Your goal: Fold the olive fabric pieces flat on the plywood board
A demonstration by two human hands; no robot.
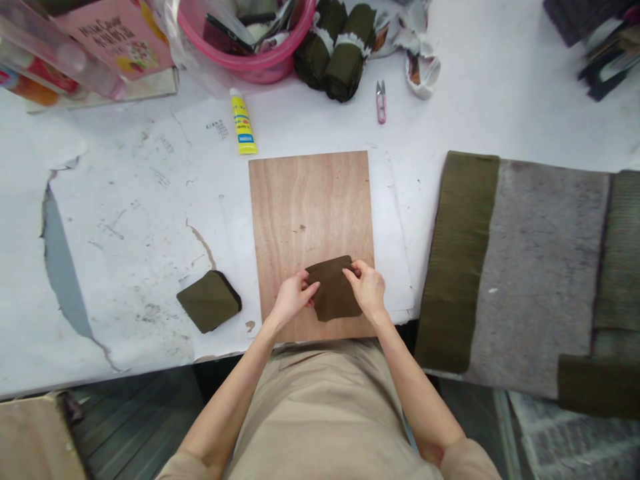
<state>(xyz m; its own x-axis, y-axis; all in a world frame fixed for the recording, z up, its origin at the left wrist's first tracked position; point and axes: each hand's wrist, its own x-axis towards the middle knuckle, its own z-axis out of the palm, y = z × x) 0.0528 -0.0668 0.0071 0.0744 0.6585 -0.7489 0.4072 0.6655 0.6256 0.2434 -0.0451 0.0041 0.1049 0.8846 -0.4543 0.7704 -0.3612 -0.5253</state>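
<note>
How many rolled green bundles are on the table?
2: the left roll lies against the pink basket, and the right roll is beside it. Others could be hidden behind the basket.

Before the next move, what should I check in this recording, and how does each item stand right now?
1. Left hand gripping the olive cloth at its left edge: ok.
2. Right hand gripping near its upper right corner: ok.
3. Cloth over the wooden board: ok.
4. Cloth's underside resting on the board: cannot tell.
5. Glue tube and olive pile off the board: ok.
6. Snips closed: not ok, blade tips apart.
</note>
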